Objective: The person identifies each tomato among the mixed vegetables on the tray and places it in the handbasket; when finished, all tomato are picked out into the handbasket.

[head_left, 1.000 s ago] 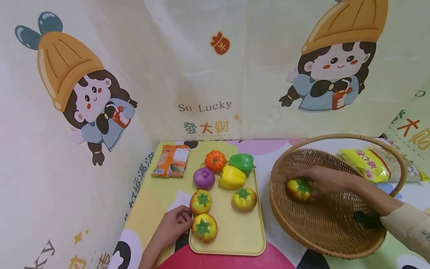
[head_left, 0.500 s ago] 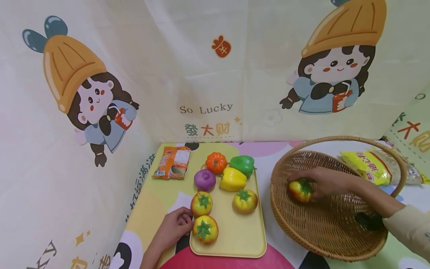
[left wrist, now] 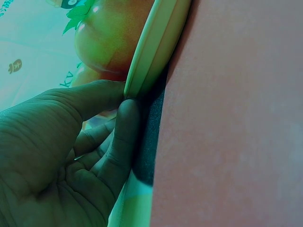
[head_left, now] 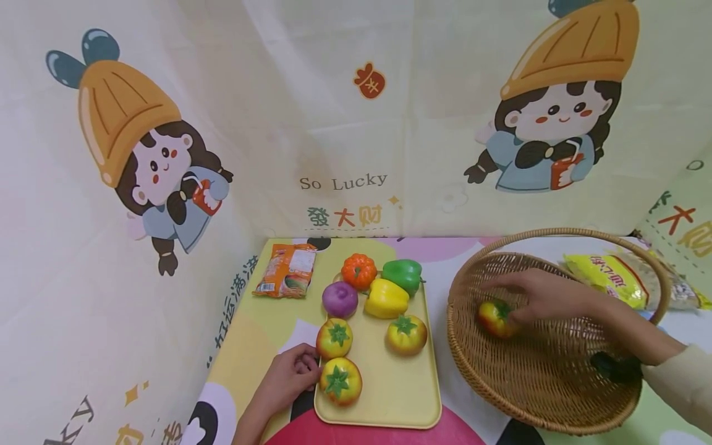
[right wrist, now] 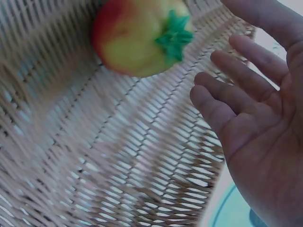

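Note:
In the head view, my left hand (head_left: 286,378) is at the left edge of a pale yellow tray (head_left: 402,395). The left wrist view shows its thumb and index finger pinching the tray's rim (left wrist: 154,52). Inside the wicker basket (head_left: 556,414) lies a yellow-red toy tomato (head_left: 494,320) with a green star-shaped top. My right hand (head_left: 550,301) is over it, fingers spread. A gap separates that tomato (right wrist: 135,40) from the open right hand (right wrist: 265,109) in the right wrist view. Three similar tomatoes (head_left: 340,382) sit on the tray.
Farther back on the tray are a purple onion (head_left: 340,300), a yellow pepper (head_left: 386,299), a green pepper (head_left: 403,275) and an orange pumpkin (head_left: 358,272). An orange packet (head_left: 286,271) lies behind left, a yellow bag (head_left: 612,278) behind the basket. Something dark (head_left: 614,367) lies inside the basket.
My right hand has let go of the tomato, leaving it in the basket, and its fingers have lifted and spread. The left hand stays on the tray's edge.

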A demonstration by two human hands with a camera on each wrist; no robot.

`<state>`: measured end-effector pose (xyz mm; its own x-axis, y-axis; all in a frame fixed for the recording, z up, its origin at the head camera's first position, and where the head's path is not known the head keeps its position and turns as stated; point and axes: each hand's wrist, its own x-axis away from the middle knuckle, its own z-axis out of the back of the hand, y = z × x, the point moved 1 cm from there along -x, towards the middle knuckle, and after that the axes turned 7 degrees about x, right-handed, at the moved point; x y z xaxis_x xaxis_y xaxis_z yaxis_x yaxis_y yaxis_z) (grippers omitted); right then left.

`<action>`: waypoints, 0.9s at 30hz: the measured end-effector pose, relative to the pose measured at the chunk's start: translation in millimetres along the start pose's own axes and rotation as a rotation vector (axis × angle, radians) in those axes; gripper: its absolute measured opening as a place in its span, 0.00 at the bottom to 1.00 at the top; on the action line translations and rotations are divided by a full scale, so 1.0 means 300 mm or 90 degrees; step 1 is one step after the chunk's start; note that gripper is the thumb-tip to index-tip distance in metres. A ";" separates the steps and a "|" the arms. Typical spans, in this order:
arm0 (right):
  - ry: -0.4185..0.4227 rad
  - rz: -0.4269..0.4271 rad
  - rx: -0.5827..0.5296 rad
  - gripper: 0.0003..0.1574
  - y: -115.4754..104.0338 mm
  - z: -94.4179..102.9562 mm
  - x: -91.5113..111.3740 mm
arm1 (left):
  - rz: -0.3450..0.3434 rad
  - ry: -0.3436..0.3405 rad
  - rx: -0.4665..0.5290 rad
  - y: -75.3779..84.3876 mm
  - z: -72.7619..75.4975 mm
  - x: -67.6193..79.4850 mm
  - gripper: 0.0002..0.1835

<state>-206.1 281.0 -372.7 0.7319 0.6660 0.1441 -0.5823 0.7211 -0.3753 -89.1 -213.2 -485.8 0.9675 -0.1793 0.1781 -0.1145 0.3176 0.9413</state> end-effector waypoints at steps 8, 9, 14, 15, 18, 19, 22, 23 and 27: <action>0.135 -0.030 0.043 0.33 -0.153 0.060 0.061 | -0.004 0.002 -0.008 0.001 0.002 -0.001 0.15; 0.158 -0.035 0.044 0.32 -0.188 0.070 0.075 | -0.005 0.003 -0.009 0.001 0.002 0.000 0.15; 0.307 0.003 0.045 0.33 -0.386 0.079 0.144 | -0.004 0.001 -0.012 -0.001 0.002 0.001 0.15; 0.336 0.017 0.033 0.35 -0.426 0.071 0.153 | -0.006 0.002 -0.014 -0.002 0.003 0.001 0.15; 0.391 0.049 -0.007 0.39 -0.539 0.033 0.161 | -0.011 0.009 -0.025 -0.002 0.007 -0.001 0.15; 0.397 0.055 -0.027 0.40 -0.571 0.017 0.159 | -0.013 0.010 -0.027 -0.002 0.008 -0.003 0.15; 0.389 0.060 -0.088 0.42 -0.653 -0.042 0.135 | -0.018 0.006 -0.037 -0.004 0.009 -0.005 0.15; 0.381 0.061 -0.110 0.42 -0.675 -0.065 0.122 | -0.019 0.003 -0.037 -0.005 0.008 -0.005 0.15; 0.358 0.068 -0.193 0.44 -0.733 -0.176 0.044 | -0.019 -0.003 -0.038 -0.005 0.006 -0.003 0.15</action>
<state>-49.8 121.3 -336.6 0.7970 0.4697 -0.3797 -0.5968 0.5153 -0.6151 -90.1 -215.1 -486.8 0.9693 -0.1933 0.1518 -0.0722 0.3666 0.9276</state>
